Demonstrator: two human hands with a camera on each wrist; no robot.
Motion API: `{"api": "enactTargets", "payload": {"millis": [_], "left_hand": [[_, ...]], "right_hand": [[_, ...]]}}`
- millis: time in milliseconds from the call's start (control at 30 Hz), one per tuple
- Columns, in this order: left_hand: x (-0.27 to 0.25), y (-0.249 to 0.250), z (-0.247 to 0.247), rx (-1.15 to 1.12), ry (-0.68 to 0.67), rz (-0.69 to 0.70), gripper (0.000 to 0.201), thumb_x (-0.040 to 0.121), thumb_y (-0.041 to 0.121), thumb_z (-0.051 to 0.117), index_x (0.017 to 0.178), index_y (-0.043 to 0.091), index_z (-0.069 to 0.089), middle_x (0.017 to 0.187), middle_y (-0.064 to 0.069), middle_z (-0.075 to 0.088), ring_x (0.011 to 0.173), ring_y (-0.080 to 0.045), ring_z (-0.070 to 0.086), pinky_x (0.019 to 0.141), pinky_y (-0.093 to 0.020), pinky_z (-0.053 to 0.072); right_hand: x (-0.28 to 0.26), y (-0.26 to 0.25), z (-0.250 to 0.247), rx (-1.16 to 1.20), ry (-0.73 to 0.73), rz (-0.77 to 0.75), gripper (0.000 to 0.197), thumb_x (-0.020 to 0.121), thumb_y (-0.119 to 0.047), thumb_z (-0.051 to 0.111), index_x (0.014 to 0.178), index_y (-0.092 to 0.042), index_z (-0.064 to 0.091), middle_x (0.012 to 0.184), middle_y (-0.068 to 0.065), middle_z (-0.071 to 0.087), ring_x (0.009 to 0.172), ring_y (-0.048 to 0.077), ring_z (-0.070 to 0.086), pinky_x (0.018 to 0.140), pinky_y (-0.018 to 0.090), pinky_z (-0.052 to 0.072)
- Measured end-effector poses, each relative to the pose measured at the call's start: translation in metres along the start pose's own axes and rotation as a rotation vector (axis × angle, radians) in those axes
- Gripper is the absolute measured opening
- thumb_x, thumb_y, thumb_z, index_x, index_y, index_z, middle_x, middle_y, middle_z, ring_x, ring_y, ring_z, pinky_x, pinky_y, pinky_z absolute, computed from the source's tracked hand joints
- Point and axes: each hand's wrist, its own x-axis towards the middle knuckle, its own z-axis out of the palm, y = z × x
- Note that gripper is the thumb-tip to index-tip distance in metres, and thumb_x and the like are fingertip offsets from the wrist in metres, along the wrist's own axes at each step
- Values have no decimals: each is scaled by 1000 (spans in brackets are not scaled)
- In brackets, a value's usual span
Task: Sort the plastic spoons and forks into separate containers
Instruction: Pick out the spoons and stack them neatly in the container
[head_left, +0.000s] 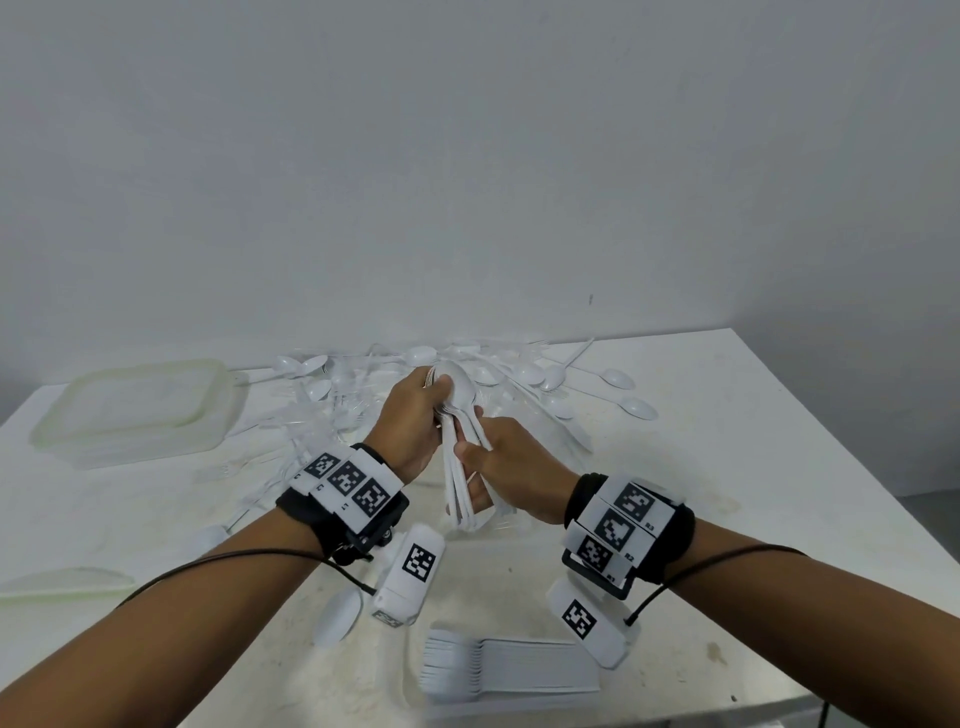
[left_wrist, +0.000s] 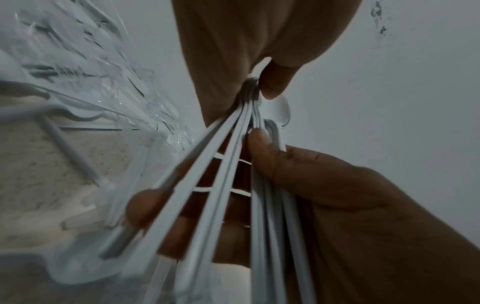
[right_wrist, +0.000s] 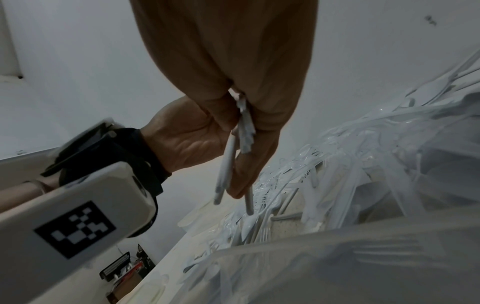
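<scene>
Both forearms reach forward, left hand (head_left: 415, 418) and right hand (head_left: 511, 470) meeting close together, fingers (left_wrist: 262, 156) curled.

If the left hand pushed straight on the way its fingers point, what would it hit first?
Probably the loose cutlery pile just beyond it. The left hand grips the bowl end of a spoon bundle, so the spoons would likely touch first. Depth is hard to judge.

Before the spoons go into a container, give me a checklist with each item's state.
1. Left hand grips the spoon bundle at the bowls: ok.
2. Right hand holds the handles: ok.
3. Handles squared up: not ok, they fan apart in the left wrist view.
4. Bundle holds spoons only: cannot tell.
5. Lidded container open: not ok.
6. Fork stack kept apart: ok.
</scene>
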Motion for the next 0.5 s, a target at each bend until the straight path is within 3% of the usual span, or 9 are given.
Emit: {"api": "enactTargets", "payload": {"millis": [67, 100, 167, 233, 300, 400, 500], "left_hand": [[1, 1, -1, -3, -6, 5, 19, 99, 2, 35, 102, 1, 54, 90, -16, 55, 76, -31, 60, 71, -40, 54], [1, 2, -1, -27, -13, -9, 20, 98, 2, 36, 106, 1, 54, 91, -15, 56, 74, -30, 59, 66, -37, 53], [0, 4, 2, -69, -33, -46, 20, 97, 4, 39, 109, 1, 54, 90, -13, 56, 73, -27, 59, 60, -33, 52], [-1, 5, 7, -45, -48, -57, 11, 95, 5, 45, 101, 3, 54, 84, -11, 54, 72, -24, 57, 59, -32, 50], [0, 5, 9, 19, -46, -50, 4, 93, 4, 52, 95, 4, 55, 81, -11, 55, 71, -24, 57, 63, -33, 49], [0, 6, 10, 76, -30, -29, 13, 93, -1, 51, 104, 1, 56, 85, -16, 62, 71, -27, 63, 67, -38, 52], [0, 6, 12, 64, 21, 10, 23, 92, -7, 46, 112, 1, 53, 88, -16, 62, 68, -25, 65, 65, -36, 54]], "right_hand": [[-2, -3, -2, -21, 4, 15, 26, 102, -17, 40, 81, -11, 53, 71, 11, 60, 61, 19, 66, 59, 29, 53], [-2, -5, -3, -48, 24, 28, 34, 102, -19, 40, 69, -13, 46, 60, 3, 49, 51, 9, 55, 53, 22, 46], [-1, -5, -3, -64, 32, 60, 40, 102, -20, 40, 62, -14, 36, 56, 1, 35, 43, 6, 39, 44, 15, 37], [2, -4, -3, -23, -28, 88, 31, 102, -23, 40, 76, -8, 47, 69, 13, 42, 58, 20, 50, 51, 24, 50], [2, -5, -3, -1, -69, 105, 28, 102, -26, 40, 91, -4, 54, 82, 18, 49, 72, 31, 55, 62, 35, 54], [0, -7, -9, -16, -122, 116, 30, 102, -30, 39, 100, -5, 55, 94, 17, 57, 85, 27, 60, 69, 35, 54], [-4, -7, -10, -35, -151, 71, 18, 102, -26, 44, 108, -12, 53, 101, 12, 60, 92, 22, 61, 74, 33, 53]]}}
